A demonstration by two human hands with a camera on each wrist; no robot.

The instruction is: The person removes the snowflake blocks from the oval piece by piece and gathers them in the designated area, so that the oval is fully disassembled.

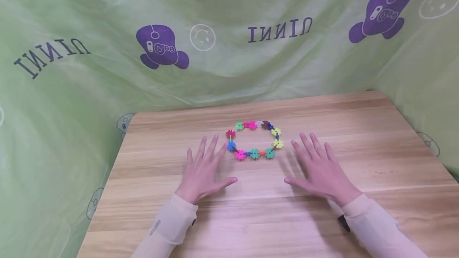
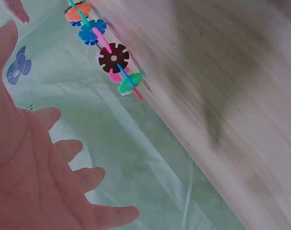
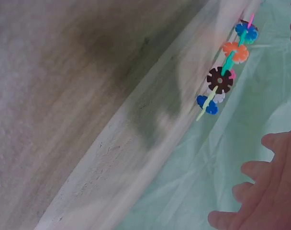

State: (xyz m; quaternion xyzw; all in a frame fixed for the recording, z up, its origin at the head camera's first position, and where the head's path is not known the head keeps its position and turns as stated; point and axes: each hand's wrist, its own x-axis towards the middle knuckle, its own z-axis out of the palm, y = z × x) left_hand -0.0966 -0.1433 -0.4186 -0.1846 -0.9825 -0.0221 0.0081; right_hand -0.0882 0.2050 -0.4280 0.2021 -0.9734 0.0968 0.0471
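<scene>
A closed ring of interlocking plastic snowflake discs (image 1: 255, 153) lies on the wooden table, in pink, green, blue, yellow, red and other colours. My left hand (image 1: 202, 172) is spread at the ring's left side, palm down, its index fingertip close to the blue disc (image 1: 231, 145). To the right of the ring, my right hand (image 1: 320, 172) is spread the same way, a little apart from the yellow discs (image 1: 278, 143). Both hands hold nothing. In the left wrist view, part of the ring with a dark brown disc (image 2: 113, 58) stands beyond the fingers. The right wrist view shows another brown disc (image 3: 219, 80).
The wood-grain table (image 1: 251, 218) extends around the ring and under both forearms. A green curtain (image 1: 222, 75) with purple figures and lettering hangs behind the table's back edge and along both sides. Light-coloured sleeves (image 1: 175, 218) cover both forearms.
</scene>
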